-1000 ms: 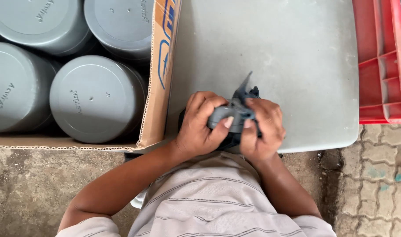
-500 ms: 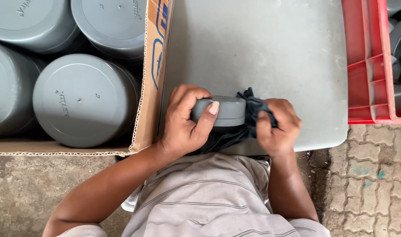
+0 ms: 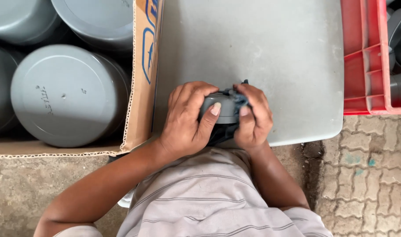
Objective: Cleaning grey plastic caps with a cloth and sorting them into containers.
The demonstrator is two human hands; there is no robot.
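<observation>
**Both hands closed on a small grey fitting, lower centre of frame**

Roughly at lower centre, a small grey plastic fitting (image 3: 222, 107) sits between the two hands, just above the near edge of the grey table (image 3: 262, 48). Left hand (image 3: 185, 120) wraps it from the left: fingers curled over the top, thumb pressed flat across its front face. Right hand (image 3: 253, 116) closes on its right side, fingers bunched around a dark cloth (image 3: 237, 97) that is pressed against the fitting; more dark cloth shows below, between the palms. Neither hand is open; both grip.

Left of frame: a cardboard box (image 3: 141, 66) holding large grey round caps (image 3: 64, 94), flat faces up. Upper right: a red crate (image 3: 363, 57) with more grey parts inside. Bottom: striped shirt (image 3: 209, 197), paved ground at right.
</observation>
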